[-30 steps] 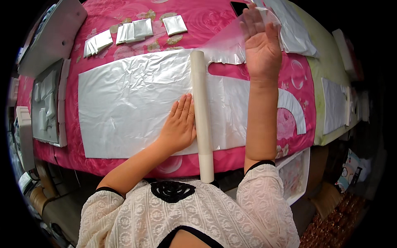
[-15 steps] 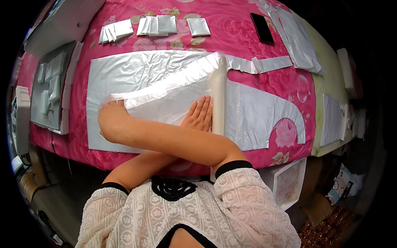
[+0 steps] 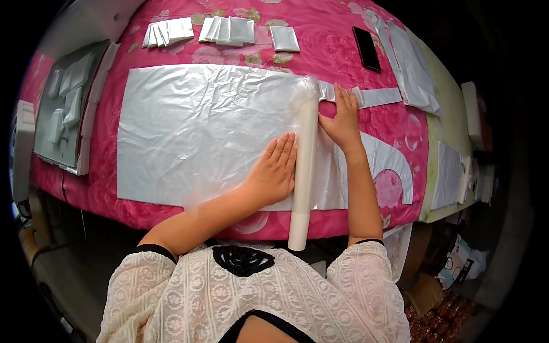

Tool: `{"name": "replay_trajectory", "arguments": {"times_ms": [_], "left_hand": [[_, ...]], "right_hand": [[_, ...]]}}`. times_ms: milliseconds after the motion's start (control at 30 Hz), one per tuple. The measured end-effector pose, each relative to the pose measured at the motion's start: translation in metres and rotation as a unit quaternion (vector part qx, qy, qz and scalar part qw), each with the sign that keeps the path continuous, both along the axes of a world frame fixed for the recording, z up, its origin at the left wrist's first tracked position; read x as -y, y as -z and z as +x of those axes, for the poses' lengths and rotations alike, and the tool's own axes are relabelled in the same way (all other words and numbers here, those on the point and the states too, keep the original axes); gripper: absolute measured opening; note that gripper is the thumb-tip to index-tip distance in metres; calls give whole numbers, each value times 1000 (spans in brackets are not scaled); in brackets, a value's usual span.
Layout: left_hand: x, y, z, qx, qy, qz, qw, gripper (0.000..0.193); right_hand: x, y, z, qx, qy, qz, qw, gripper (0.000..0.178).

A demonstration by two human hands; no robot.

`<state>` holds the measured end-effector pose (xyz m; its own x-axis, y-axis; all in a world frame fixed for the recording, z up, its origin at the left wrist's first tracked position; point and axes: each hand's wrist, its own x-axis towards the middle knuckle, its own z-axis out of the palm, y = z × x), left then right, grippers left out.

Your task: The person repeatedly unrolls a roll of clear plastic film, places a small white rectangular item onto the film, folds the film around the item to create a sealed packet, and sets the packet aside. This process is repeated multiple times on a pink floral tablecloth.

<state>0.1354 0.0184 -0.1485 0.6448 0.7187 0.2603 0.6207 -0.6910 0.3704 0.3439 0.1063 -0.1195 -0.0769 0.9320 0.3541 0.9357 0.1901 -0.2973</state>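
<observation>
A silver-white plastic apron-shaped sheet (image 3: pixel 189 131) lies flat and wrinkled across the table, with a curved strap part at its right. Across it rests a long pale tube (image 3: pixel 304 171), its near end sticking out past the table edge. Bunched clear film (image 3: pixel 307 88) gathers at the tube's far end. My left hand (image 3: pixel 274 168) is pressed flat on the sheet, fingers stretched out against the tube's left side. To the right of the tube, my right hand (image 3: pixel 342 120) has its fingers extended over the strap part, thumb apart, holding nothing.
Folded silver packets (image 3: pixel 231 31) lie in groups along the far side, with a single one (image 3: pixel 284 39) beside them. A black phone (image 3: pixel 366 48) and more silver sheets (image 3: pixel 414 68) are at the far right. On the left stands a grey tray (image 3: pixel 68 114) with small packets.
My right arm has uncrossed from over the left; its hand moved from the sheet's left side to right of the tube. The raised film edge is gone from there. My left hand stays.
</observation>
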Motion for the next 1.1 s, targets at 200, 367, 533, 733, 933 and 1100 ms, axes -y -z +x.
{"name": "replay_trajectory", "arguments": {"times_ms": [200,367,533,733,933,1100], "left_hand": [[-1,-3,-4,-5,4,-16,1000,64],[-1,-3,-4,-7,7,-9,1000,65],[0,-3,-4,-5,4,-22,1000,64],[1,-5,-4,-3,7,-12,1000,63],[1,2,-2,-13,4,-10,1000,64],[0,-3,-3,-2,7,-21,1000,67]], "right_hand": [[-28,26,-12,3,67,25,997,77],[-41,14,-3,15,77,140,987,71],[-45,-25,38,110,103,259,954,67],[-18,-79,179,75,347,245,902,61],[57,-82,214,86,429,296,849,68],[121,-45,28,-27,-105,-12,994,61]]}}
